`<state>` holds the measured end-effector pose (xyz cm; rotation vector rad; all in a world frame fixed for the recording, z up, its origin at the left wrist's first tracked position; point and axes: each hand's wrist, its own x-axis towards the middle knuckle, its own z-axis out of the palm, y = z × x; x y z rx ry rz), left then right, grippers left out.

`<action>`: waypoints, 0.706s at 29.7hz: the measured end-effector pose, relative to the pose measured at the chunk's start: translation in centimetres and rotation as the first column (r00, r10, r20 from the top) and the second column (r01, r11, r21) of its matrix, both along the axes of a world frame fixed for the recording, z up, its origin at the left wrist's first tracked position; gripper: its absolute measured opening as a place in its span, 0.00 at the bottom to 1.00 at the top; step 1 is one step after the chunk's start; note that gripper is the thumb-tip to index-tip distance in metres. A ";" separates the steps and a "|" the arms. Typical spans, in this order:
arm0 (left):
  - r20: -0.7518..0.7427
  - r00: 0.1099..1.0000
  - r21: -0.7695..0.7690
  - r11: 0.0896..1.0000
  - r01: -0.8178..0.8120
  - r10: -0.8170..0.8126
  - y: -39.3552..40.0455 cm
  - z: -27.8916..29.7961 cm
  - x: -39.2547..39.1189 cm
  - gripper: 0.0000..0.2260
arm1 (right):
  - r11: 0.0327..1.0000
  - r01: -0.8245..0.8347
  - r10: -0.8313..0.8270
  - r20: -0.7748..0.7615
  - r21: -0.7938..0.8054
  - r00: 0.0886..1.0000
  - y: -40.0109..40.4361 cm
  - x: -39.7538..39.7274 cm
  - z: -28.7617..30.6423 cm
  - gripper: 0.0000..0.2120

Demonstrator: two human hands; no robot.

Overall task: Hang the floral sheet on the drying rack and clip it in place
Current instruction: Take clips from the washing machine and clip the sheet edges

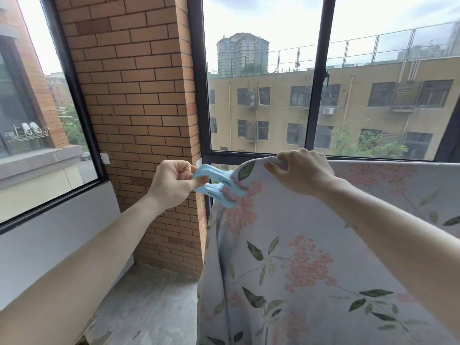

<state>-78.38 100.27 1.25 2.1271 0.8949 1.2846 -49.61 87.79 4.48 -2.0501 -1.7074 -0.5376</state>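
Blue clip (219, 186) at floral sheet (286, 245) edge

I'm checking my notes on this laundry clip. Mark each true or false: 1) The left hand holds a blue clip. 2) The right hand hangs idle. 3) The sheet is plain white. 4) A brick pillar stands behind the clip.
1) True: the left hand pinches the blue clip.
2) False: the right hand grips the floral sheet at its top edge.
3) False: it has pink flowers and green leaves.
4) True: the brick pillar.
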 end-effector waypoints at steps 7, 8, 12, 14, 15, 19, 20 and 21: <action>0.043 0.997 -0.210 0.976 0.064 -0.056 1.2 -0.7 0.1 0.22 | 1.000 0.007 -0.007 -0.006 0.000 1.000 -0.4 -0.1 0.0 0.23; 0.066 0.995 -0.242 0.966 0.090 -0.076 1.3 -0.9 0.1 0.24 | 1.000 0.008 -0.008 -0.004 0.000 1.000 -0.4 -0.1 -0.1 0.23; 0.163 0.968 -0.357 0.903 0.238 -0.191 1.7 -1.4 0.0 0.22 | 1.000 0.007 -0.007 0.000 0.012 1.000 -0.1 -0.2 -0.2 0.23; 0.171 0.955 -0.405 0.866 0.292 -0.242 1.7 -1.4 0.2 0.21 | 1.000 0.009 -0.009 -0.005 0.011 1.000 0.0 0.0 -0.1 0.22; 0.159 0.952 -0.419 0.855 0.305 -0.262 1.6 -1.4 0.2 0.20 | 1.000 0.010 -0.010 -0.005 0.010 1.000 0.0 0.0 -0.1 0.22; 0.111 0.955 -0.408 0.863 0.297 -0.276 1.7 -1.3 0.1 0.20 | 1.000 0.017 -0.017 -0.007 0.006 1.000 0.0 -0.2 -0.2 0.22; 0.109 0.957 -0.402 0.869 0.290 -0.268 1.7 -1.3 0.0 0.19 | 1.000 0.021 -0.021 -0.005 0.005 1.000 0.0 -0.3 -0.2 0.22; 0.104 0.961 -0.389 0.879 0.276 -0.255 1.7 -1.5 -0.1 0.18 | 1.000 0.022 -0.022 0.000 0.011 1.000 0.0 -0.4 -0.4 0.22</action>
